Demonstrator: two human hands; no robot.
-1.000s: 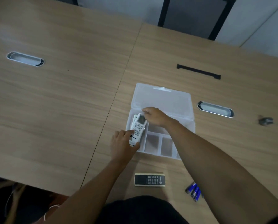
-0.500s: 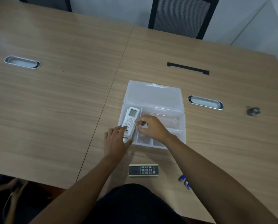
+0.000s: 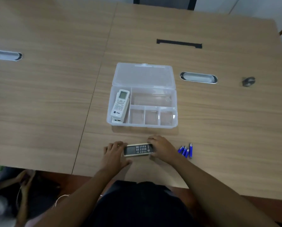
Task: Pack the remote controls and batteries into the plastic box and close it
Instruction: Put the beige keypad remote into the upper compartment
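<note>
A clear plastic box (image 3: 175, 110) lies open on the table, its lid (image 3: 143, 75) folded back. A white remote (image 3: 120, 104) rests in the box's left compartment on top of another white remote. Nearer to me, a dark-faced beige remote (image 3: 138, 149) lies crosswise on the table. My left hand (image 3: 114, 154) holds its left end and my right hand (image 3: 162, 147) holds its right end. Several blue batteries (image 3: 186, 150) lie just right of my right hand.
The wooden table (image 3: 55, 95) has oval cable grommets at left (image 3: 5, 55) and right (image 3: 198, 77), a black slot (image 3: 179, 43) behind the box, and a small grey object (image 3: 248, 81) at the far right. A chair stands beyond the far edge.
Both hands left the white remote, which now rests in the box's left compartment, and drew back toward me onto the ends of the dark-faced remote.
</note>
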